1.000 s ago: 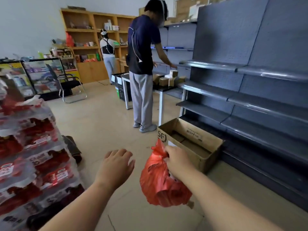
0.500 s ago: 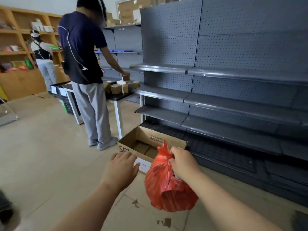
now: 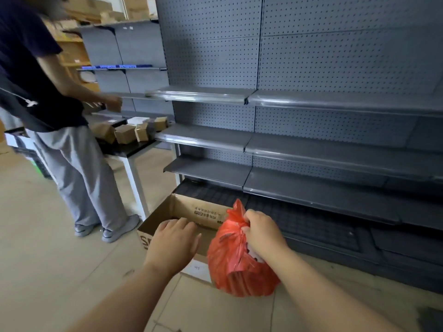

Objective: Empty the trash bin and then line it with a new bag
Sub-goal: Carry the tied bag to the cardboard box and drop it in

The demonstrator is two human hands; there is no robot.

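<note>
A full red plastic trash bag [image 3: 236, 264] hangs in the air, gripped at its tied neck by my right hand [image 3: 262, 232]. My left hand [image 3: 173, 244] is held out beside it, palm down, fingers loosely apart and holding nothing. Both hands are above the near edge of an open cardboard box [image 3: 182, 209] that stands on the floor. No trash bin is in view.
Grey metal store shelving [image 3: 311, 149] with bare shelves runs along the right and back. A person in a dark shirt and grey trousers [image 3: 72, 164] stands at the left by a small table [image 3: 129, 152] with several small cartons. Tiled floor lies below and to the left.
I have turned right and come closer to the cardboard box and shelving. The stacked red packages at the left are gone from view. The bag stays in my right hand.
</note>
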